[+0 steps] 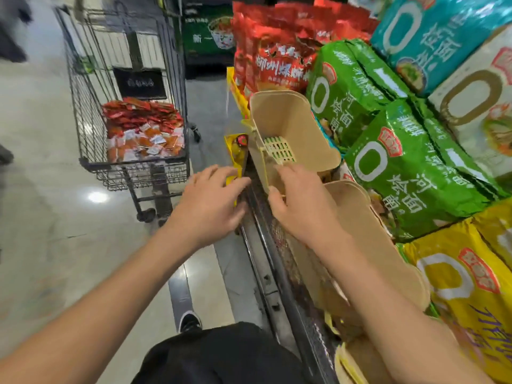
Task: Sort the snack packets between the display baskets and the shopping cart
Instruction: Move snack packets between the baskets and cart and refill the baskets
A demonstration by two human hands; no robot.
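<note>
An emptied beige basket (291, 128) is gripped at its near rim by the right hand (299, 200); the left hand (213, 200), fingers loosely spread, touches a yellow packet (235, 153). Reseating the basket at the shelf's front edge is probably required next.

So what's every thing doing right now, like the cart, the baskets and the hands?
Black wire shopping cart: upright on the floor, holding a pile of red and orange snack packets.
Tilted beige plastic basket: tipped toward the camera, looks empty.
Nearer beige basket: sits on the shelf edge, contents unclear.
Yellow packet: at the shelf edge, touched by the left hand.
Left hand: fingers spread.
Right hand: grips the tilted basket's rim.
</note>
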